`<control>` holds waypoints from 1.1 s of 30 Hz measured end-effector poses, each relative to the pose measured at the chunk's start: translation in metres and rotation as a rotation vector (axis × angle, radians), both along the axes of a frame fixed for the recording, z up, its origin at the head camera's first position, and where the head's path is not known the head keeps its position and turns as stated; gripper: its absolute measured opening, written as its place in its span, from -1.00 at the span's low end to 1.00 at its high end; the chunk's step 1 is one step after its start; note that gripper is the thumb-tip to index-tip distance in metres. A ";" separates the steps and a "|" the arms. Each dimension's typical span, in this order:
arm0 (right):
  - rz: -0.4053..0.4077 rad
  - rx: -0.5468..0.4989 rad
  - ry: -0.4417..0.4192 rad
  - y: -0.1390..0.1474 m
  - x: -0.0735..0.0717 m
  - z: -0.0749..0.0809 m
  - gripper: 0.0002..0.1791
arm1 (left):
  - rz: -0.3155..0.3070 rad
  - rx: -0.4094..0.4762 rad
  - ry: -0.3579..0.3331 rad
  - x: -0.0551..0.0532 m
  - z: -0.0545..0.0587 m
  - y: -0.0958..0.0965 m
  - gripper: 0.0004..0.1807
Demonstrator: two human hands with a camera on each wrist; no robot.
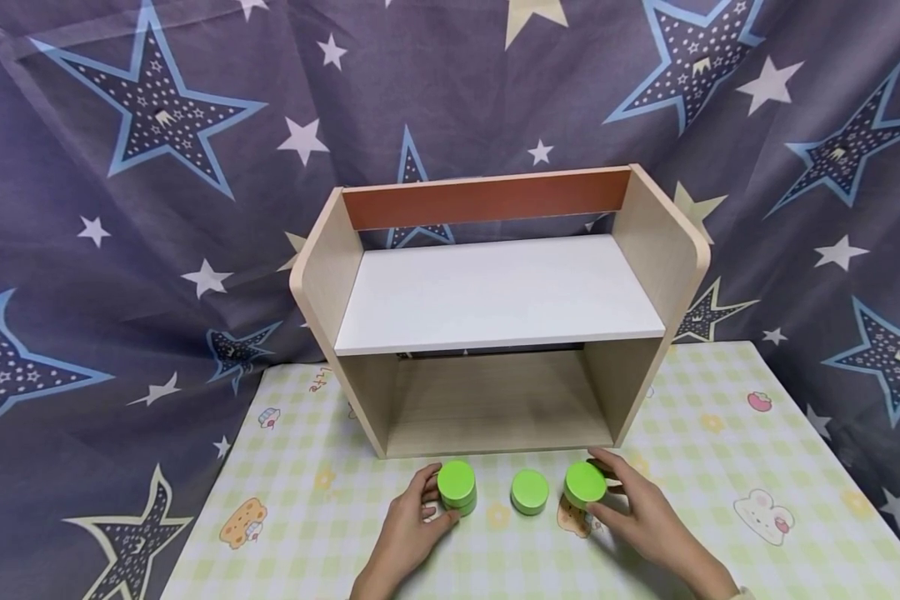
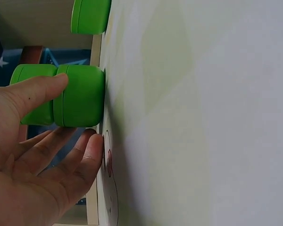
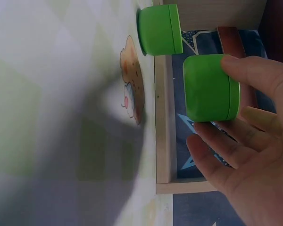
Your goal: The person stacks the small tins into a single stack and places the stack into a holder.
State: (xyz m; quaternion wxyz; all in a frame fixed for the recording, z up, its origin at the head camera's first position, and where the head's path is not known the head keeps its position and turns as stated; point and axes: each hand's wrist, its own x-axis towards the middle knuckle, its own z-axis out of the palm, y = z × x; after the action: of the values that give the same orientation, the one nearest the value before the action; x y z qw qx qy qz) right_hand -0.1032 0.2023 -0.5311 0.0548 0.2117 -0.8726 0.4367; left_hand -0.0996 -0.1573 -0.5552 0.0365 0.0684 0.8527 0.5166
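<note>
Two green lidded jars stand one on top of the other: the upper jar (image 1: 456, 478) and the lower jar (image 2: 82, 96). My left hand (image 1: 408, 529) grips this stack from its left side, the thumb over the seam between the jars and the fingers round the far side. A third green jar (image 1: 529, 492) sits alone on the tablecloth, between the two hands. Raised off the cloth on the right, a fourth jar (image 3: 210, 89) is pinched between the thumb and fingers of my right hand (image 1: 641, 512).
Just behind the jars stands a wooden shelf unit (image 1: 498, 287) with a white upper board (image 1: 495, 292) and a lower compartment. A checked tablecloth (image 1: 720, 467) with cartoon prints covers the table. Dark star-patterned fabric (image 1: 450, 92) hangs behind and at both sides.
</note>
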 end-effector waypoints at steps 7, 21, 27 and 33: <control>-0.001 0.021 0.041 -0.002 0.000 0.003 -0.18 | -0.009 0.038 0.018 -0.001 -0.002 0.000 -0.21; 0.028 0.026 0.101 -0.012 -0.003 0.008 -0.15 | -0.011 0.107 -0.037 0.000 -0.002 0.001 -0.19; 0.060 0.000 0.125 -0.018 -0.005 0.010 -0.16 | -0.011 0.112 -0.022 0.000 -0.003 0.000 -0.20; 0.082 -0.016 0.135 -0.023 -0.008 0.013 -0.16 | -0.013 0.122 -0.038 -0.001 -0.002 0.000 -0.19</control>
State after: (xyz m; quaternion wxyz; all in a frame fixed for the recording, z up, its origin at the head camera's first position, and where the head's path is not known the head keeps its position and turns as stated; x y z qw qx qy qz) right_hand -0.1108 0.1797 -0.5183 0.0975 0.2758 -0.8541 0.4300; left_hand -0.1003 -0.1576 -0.5575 0.0516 0.0662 0.8182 0.5688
